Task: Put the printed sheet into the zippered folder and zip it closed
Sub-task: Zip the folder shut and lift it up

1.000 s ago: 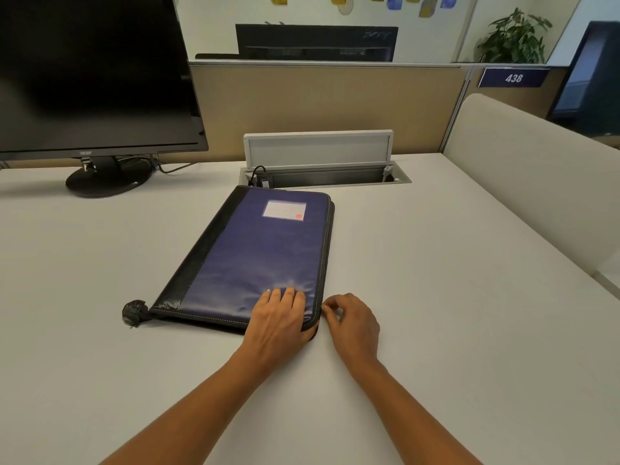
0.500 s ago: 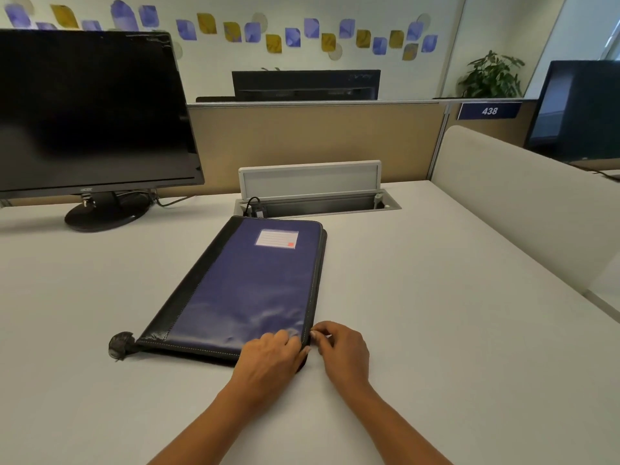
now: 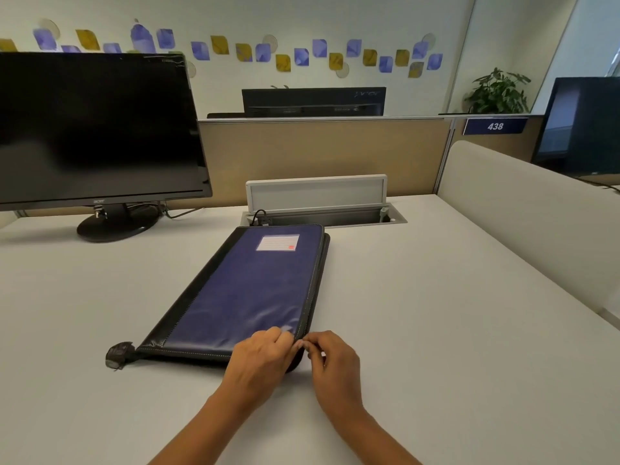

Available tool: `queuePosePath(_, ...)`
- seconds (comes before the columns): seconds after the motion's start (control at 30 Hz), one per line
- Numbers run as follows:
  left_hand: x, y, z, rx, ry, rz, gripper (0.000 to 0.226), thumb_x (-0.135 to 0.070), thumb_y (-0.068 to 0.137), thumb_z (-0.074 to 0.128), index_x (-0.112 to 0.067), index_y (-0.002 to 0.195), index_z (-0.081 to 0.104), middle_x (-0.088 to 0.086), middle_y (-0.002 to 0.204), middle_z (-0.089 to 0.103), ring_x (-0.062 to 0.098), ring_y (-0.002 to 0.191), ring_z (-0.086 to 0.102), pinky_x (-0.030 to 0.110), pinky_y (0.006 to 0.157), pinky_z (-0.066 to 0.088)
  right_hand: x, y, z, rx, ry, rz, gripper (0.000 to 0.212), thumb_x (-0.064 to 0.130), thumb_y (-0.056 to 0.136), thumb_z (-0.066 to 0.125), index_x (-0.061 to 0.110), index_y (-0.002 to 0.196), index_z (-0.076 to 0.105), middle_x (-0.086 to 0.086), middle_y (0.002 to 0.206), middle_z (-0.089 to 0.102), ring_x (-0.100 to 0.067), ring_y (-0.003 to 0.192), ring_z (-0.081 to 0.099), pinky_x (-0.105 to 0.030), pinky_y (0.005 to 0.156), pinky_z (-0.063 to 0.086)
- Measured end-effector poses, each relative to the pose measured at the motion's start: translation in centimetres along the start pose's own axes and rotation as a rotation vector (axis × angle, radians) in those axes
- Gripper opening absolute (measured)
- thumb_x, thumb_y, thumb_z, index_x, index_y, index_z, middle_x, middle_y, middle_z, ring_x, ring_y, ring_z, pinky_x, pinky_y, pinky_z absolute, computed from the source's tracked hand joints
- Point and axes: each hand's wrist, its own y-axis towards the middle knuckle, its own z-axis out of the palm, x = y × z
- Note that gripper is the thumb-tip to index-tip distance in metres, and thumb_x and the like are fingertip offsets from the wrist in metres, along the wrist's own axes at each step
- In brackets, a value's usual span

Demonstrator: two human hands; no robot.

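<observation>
"Where does the folder [image 3: 248, 290] lie, from where you stand?"

"Flat on the bench [image 3: 436, 313], blue cover up. Its long side runs away from the person towards the cable tray [image 3: 322, 216], with the far end leaning a touch to the right. There's no printed sheet in sight, so I'd judge it's already inside."

"And the hands?"

"Both meet at the near right corner. The left hand [image 3: 258, 360] sits on top of that corner, fingers curled down at the edge, holding the folder. The right hand [image 3: 335, 360] is just beside it, off the folder's right edge, thumb and forefinger pinched together at the corner."

"Pinched on the zip pull?"

"Probably, but it's too small to make out. The fingertips [image 3: 307, 347] cover it."

"So which way must it go?"

"I'd say up the right-hand long edge, straight away from the body. That edge shows two layers at the far end, so it looks unzipped. The right hand is nearer that edge. The left is well placed to pin the corner so the folder doesn't slide along with the pull."
</observation>
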Motion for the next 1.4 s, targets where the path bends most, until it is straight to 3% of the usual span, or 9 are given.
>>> queuePosePath(0.13, 1.5, 1.3, -1.4, -0.059, -0.046, -0.015, 0.067, -0.040, 0.100, 0.012, -0.014, 0.058, 0.058, -0.003, 0.047, 0.049, 0.010, 0.035, 0.042, 0.017, 0.031, 0.030, 1.7, 0.7, 0.0, 0.019, 0.056, -0.069, 0.008, 0.016, 0.087, 0.060, 0.014, 0.086, 0.068, 0.001, 0.084, 0.069, -0.002, 0.071, 0.055, -0.001, 0.064, 0.039)
queuePosePath(0.3, 3.3, 2.8, -3.0, -0.125, -0.170, -0.045, 0.064, -0.043, 0.099, 0.019, -0.010, 0.057, 0.053, 0.000, 0.047, 0.049, 0.011, 0.036, 0.042, 0.018, 0.036, 0.031, 4.5, 3.9, -0.9, 0.130, 0.193, -0.027, 0.009, 0.023, 0.086, 0.061, 0.017, 0.087, 0.067, 0.011, 0.079, 0.061, -0.006, 0.073, 0.058, -0.026, 0.066, 0.058)
queuePosePath(0.43, 4.9, 3.2, -4.1, -0.228, -0.389, -0.118, 0.067, -0.048, 0.096, 0.025, -0.004, 0.056, 0.054, 0.006, 0.048, 0.047, 0.013, 0.043, 0.041, 0.026, 0.040, 0.037, 6.7, 5.7, -0.9, 0.225, 0.276, -0.048, 0.009, 0.027, 0.084, 0.063, 0.020, 0.086, 0.068, 0.015, 0.077, 0.060, -0.004, 0.074, 0.058, -0.017, 0.062, 0.053)
queuePosePath(0.63, 5.8, 4.4, -7.1, -0.379, -0.564, -0.280, 0.062, -0.054, 0.092, 0.029, -0.008, 0.060, 0.056, -0.007, 0.050, 0.045, 0.000, 0.056, 0.046, 0.004, 0.051, 0.032, 11.0, 7.4, -1.1, 0.258, 0.461, -0.066, 0.017, 0.030, 0.081, 0.065, 0.039, 0.067, 0.060, 0.020, 0.072, 0.061, 0.003, 0.078, 0.059, -0.012, 0.063, 0.049)
queuePosePath(0.87, 6.4, 6.3, -10.0, -0.520, -0.657, -0.541, 0.026, -0.011, 0.093, 0.043, -0.009, 0.078, 0.065, 0.000, 0.063, 0.059, -0.002, 0.065, 0.056, 0.009, 0.052, 0.041, 16.3, 10.4, -1.5, 0.133, 0.301, -0.375, 0.014, 0.024, 0.082, 0.065, 0.011, 0.084, 0.069, 0.008, 0.077, 0.059, -0.002, 0.069, 0.052, -0.004, 0.067, 0.041)
queuePosePath(1.07, 6.7, 5.4, -10.9, -0.728, -0.655, -0.640, 0.039, -0.057, 0.088, 0.040, -0.023, 0.072, 0.049, -0.002, 0.063, 0.048, 0.002, 0.061, 0.050, 0.010, 0.052, 0.039, 19.2, 10.9, -0.8, 0.116, 0.194, -0.547, 0.017, 0.024, 0.082, 0.065, 0.010, 0.090, 0.070, -0.004, 0.088, 0.069, -0.003, 0.078, 0.048, -0.001, 0.069, 0.030)
queuePosePath(1.17, 6.6, 4.0, -10.5, -0.684, -0.684, -0.699, 0.053, -0.080, 0.069, 0.040, -0.031, 0.090, 0.044, -0.008, 0.083, 0.053, 0.009, 0.076, 0.055, 0.019, 0.065, 0.047, 19.9, 10.8, -0.3, 0.118, 0.180, -0.583, 0.019, 0.025, 0.082, 0.064, 0.010, 0.091, 0.071, -0.006, 0.091, 0.070, -0.003, 0.081, 0.048, -0.004, 0.072, 0.031)
queuePosePath(1.3, 7.0, 3.5, -10.1, -0.596, -0.568, -0.627, 0.064, -0.036, 0.070, 0.075, -0.006, 0.119, 0.048, -0.004, 0.107, 0.056, 0.004, 0.096, 0.055, 0.002, 0.083, 0.043, 20.4, 10.5, 0.2, 0.092, 0.157, -0.629, 0.019, 0.025, 0.082, 0.064, 0.009, 0.089, 0.071, -0.007, 0.089, 0.071, -0.004, 0.081, 0.045, -0.008, 0.074, 0.030)
queuePosePath(1.4, 7.4, 3.5, -9.8, -0.625, -0.459, -0.657, 0.050, 0.000, 0.071, 0.073, 0.004, 0.117, 0.053, 0.012, 0.102, 0.064, 0.016, 0.090, 0.058, -0.005, 0.079, 0.039, 20.7, 10.1, 0.2, 0.073, 0.109, -0.688, 0.017, 0.023, 0.081, 0.066, 0.009, 0.087, 0.072, -0.007, 0.088, 0.072, -0.008, 0.081, 0.052, -0.015, 0.079, 0.035)
